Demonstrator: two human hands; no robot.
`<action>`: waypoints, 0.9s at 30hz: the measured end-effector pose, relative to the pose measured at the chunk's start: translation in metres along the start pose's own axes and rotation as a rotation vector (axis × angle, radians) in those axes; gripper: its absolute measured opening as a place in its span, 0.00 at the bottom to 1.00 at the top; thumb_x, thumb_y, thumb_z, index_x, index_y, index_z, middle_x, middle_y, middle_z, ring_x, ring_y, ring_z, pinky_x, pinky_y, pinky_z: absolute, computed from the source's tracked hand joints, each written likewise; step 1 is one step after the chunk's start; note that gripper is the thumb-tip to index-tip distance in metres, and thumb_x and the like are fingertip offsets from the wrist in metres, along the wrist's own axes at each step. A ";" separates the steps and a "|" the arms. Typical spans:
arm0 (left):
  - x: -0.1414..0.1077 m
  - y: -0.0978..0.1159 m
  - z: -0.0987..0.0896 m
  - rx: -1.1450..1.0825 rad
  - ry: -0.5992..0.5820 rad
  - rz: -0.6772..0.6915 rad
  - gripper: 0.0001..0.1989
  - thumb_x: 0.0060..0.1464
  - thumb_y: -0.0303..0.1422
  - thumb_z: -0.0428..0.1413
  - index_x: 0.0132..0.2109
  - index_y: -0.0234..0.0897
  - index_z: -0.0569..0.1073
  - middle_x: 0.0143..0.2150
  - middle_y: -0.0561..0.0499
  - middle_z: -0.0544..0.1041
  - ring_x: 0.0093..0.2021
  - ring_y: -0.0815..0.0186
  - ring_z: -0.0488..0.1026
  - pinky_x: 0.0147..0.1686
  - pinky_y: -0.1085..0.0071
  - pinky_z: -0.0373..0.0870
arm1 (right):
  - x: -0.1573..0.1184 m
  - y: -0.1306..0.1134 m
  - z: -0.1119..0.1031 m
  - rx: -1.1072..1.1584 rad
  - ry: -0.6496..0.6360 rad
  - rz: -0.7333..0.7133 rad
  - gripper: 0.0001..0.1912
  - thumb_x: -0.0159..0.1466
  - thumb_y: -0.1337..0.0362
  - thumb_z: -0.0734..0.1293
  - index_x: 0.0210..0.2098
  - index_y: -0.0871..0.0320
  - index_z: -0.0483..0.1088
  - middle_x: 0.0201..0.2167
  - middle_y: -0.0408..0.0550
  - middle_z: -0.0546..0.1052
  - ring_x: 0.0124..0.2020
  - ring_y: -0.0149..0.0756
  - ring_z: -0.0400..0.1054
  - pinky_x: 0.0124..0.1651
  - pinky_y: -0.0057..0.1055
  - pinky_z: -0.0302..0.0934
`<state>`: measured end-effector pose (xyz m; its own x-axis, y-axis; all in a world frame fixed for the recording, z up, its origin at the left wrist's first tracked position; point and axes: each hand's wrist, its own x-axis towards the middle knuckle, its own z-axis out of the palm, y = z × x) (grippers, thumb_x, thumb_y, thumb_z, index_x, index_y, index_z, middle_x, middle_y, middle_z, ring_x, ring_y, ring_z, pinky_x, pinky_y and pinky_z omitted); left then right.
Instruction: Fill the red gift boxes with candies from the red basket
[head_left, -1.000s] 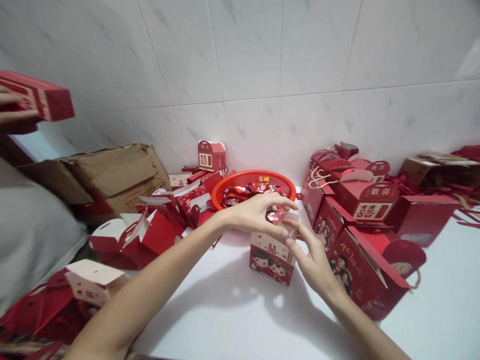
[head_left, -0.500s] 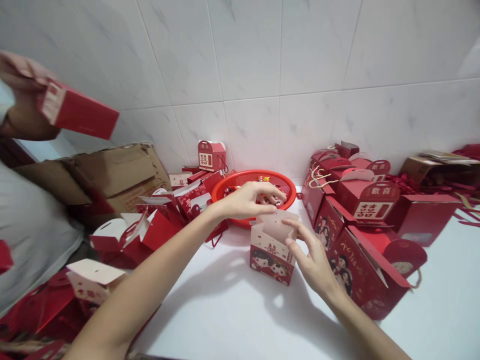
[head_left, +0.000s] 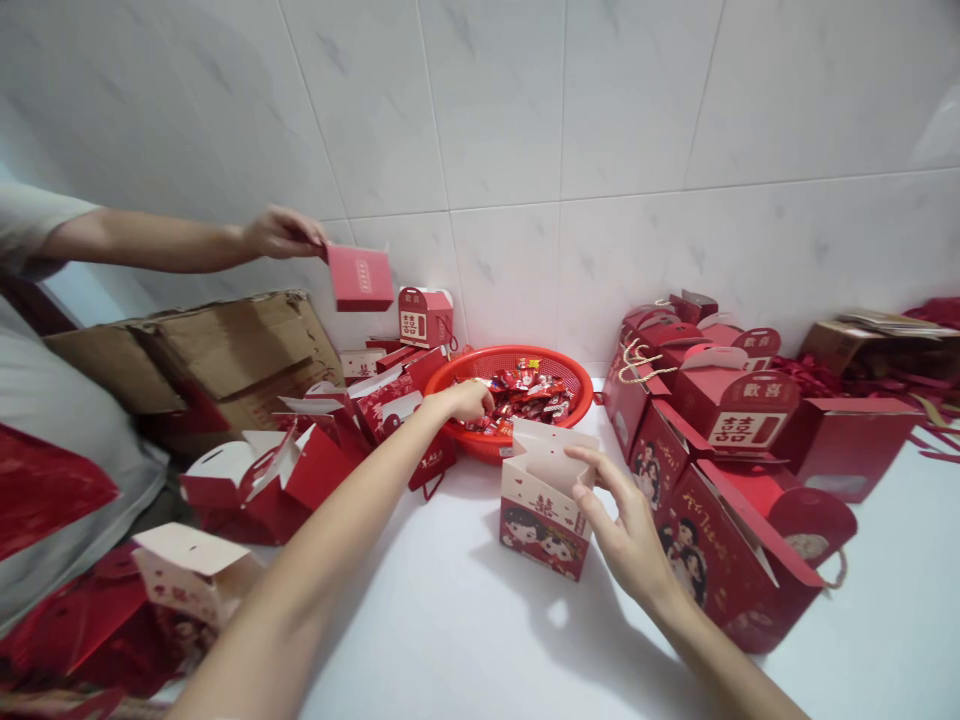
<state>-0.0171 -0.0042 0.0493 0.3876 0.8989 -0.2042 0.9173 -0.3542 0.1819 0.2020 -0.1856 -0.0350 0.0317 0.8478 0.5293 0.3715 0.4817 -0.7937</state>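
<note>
My left hand [head_left: 470,400] reaches over the left part of a red plastic basket [head_left: 581,388] filled with wrapped sweets [head_left: 529,398]. Its fingers are curled down at the sweets, and whatever they grip is hidden. In front of the basket an open-topped small box [head_left: 544,525], cream above and red below with a cartoon couple, stands upright on the white table [head_left: 450,600]. My right hand [head_left: 619,510] holds the box's right edge between thumb and fingers.
Several red gift boxes [head_left: 742,410] crowd the right side. Open boxes [head_left: 300,470] lie on the left near a brown carton [head_left: 247,350]. Another person's hand [head_left: 285,233] holds a red box [head_left: 361,278] at the upper left. A tiled wall rises behind.
My left hand has moved from above the small box left into the basket. My right hand stays at the box. The other person's hand has brought its red box rightward.
</note>
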 end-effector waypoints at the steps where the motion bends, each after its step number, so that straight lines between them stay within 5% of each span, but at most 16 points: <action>1: 0.003 -0.003 0.003 0.014 -0.028 -0.011 0.20 0.38 0.19 0.58 0.40 0.39 0.83 0.39 0.48 0.83 0.41 0.58 0.79 0.39 0.73 0.71 | 0.000 0.000 0.000 -0.002 0.000 -0.001 0.19 0.66 0.57 0.60 0.53 0.57 0.71 0.35 0.48 0.74 0.36 0.40 0.70 0.44 0.36 0.65; 9: 0.023 -0.012 0.024 0.041 -0.052 -0.029 0.21 0.34 0.21 0.59 0.39 0.40 0.82 0.43 0.46 0.82 0.44 0.56 0.77 0.42 0.71 0.71 | 0.000 0.000 0.001 -0.001 0.012 -0.019 0.18 0.66 0.58 0.61 0.52 0.55 0.71 0.36 0.48 0.75 0.38 0.41 0.70 0.45 0.37 0.66; 18: 0.014 -0.021 0.024 -0.143 0.065 -0.029 0.05 0.38 0.24 0.59 0.20 0.36 0.74 0.24 0.50 0.78 0.33 0.60 0.77 0.35 0.73 0.70 | 0.000 0.001 0.000 0.011 0.000 0.008 0.19 0.66 0.57 0.60 0.53 0.57 0.71 0.37 0.50 0.75 0.37 0.41 0.70 0.47 0.39 0.65; 27: 0.000 -0.020 0.007 -0.503 0.351 0.045 0.09 0.51 0.32 0.57 0.39 0.32 0.78 0.38 0.46 0.82 0.38 0.63 0.77 0.39 0.71 0.72 | -0.001 0.001 0.001 0.014 0.003 -0.003 0.19 0.66 0.58 0.61 0.53 0.57 0.71 0.38 0.50 0.75 0.38 0.41 0.70 0.48 0.39 0.65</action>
<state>-0.0343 0.0014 0.0394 0.2934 0.9474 0.1278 0.7121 -0.3058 0.6320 0.2014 -0.1855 -0.0362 0.0337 0.8456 0.5328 0.3586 0.4874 -0.7962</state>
